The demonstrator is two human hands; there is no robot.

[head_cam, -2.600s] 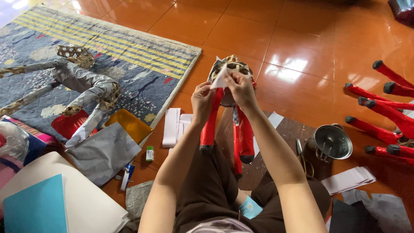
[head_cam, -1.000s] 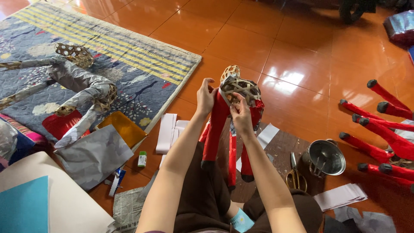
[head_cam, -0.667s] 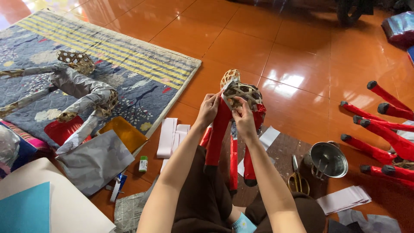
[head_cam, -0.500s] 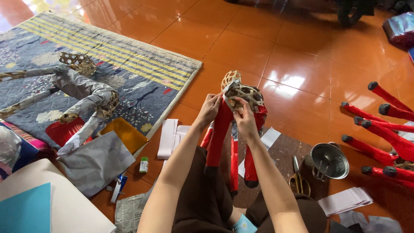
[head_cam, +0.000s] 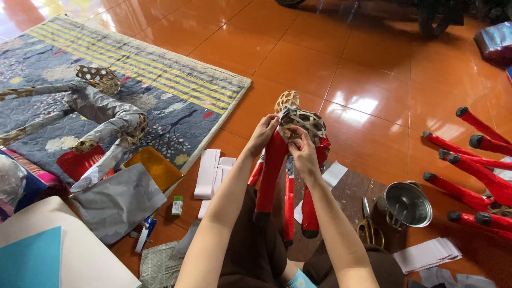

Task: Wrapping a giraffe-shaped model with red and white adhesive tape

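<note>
Head view: both the left hand [head_cam: 265, 133] and right hand [head_cam: 304, 152] pinch the light, fragile woven-bamboo figure [head_cam: 290, 160], best gripped on its stiffer red-wrapped legs.

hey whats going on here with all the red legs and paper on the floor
A person sits on the tiled floor with a woven bamboo frame figure standing over their lap, its legs wrapped in red foil. Both hands are up at the bare woven top: the left hand on its side, the right hand pressing at its front. Beside them lie scissors, a metal pot and white paper strips. A silver-wrapped figure lies on the rug.
</note>
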